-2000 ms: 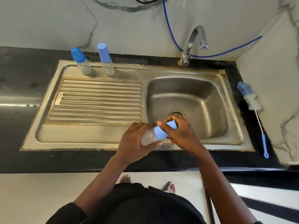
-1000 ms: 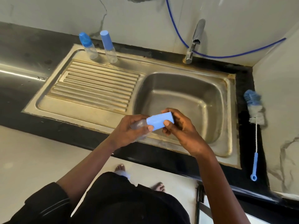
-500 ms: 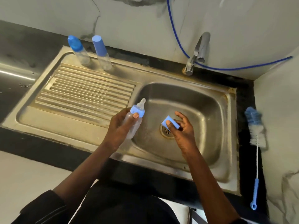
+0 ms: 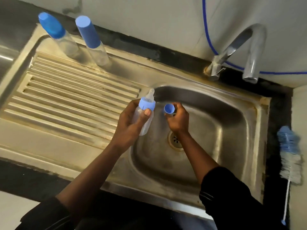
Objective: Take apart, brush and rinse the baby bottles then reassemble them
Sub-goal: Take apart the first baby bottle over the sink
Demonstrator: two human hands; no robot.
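Blue plastic is showing in both of your grips. Your left grip (image 4: 131,125) is grasping the clear body of a baby bottle (image 4: 145,128), with the fingers curling behind it and the thumb pressing on the front just under the blue collar (image 4: 147,105). You are holding that bottle nearly upright, leaning a little to the right, with its pale teat (image 4: 150,95) uncovered and pointing up. It is hanging over the left edge of the sink basin (image 4: 224,130), where the basin is meeting the ribbed draining board (image 4: 66,97). Your right grip (image 4: 178,121) is clenching lightly around the blue cap (image 4: 169,108), pinching it at the fingertips with its hollow mouth facing up toward you. The cap is sitting just beside the bottle, not touching it, above the basin and beyond the drain (image 4: 176,140). Two more capped bottles (image 4: 57,36) (image 4: 93,42) are standing at the back of the draining board, near each other. The bottle brush (image 4: 290,155) is lying on the black desk (image 4: 25,176) right of the sink, well apart from both grips, and the tap (image 4: 249,52) is arching over the basin's far corner.
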